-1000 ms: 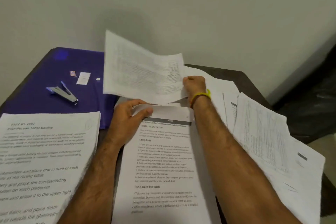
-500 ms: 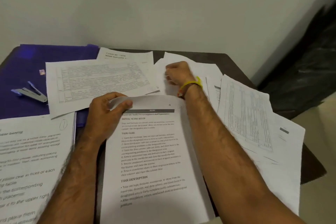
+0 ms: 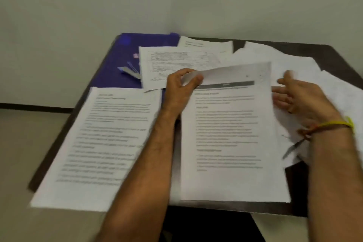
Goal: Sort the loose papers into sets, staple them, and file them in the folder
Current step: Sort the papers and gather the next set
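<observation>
Several blurred papers (image 3: 110, 139) on dark table (image 3: 294, 208)

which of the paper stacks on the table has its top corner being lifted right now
The middle stack, the one with the dark header bar. The left hand pinches its top-left corner curled up; the left stack and the others lie flat.

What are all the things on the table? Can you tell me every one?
table: one, dark brown, against the wall.
folder: one, purple, far left corner.
stapler: one, silver and blue, blurred, on the folder.
table sheet: one, white, partly over the folder.
left stack: one, white, printed, near left edge.
middle stack: one, white, top corner lifted.
loose papers: several, white, heaped at right.
wristband: one, yellow, right wrist.
left hand: pinches the middle stack's top corner.
right hand: fingers spread, over the loose papers.
</observation>
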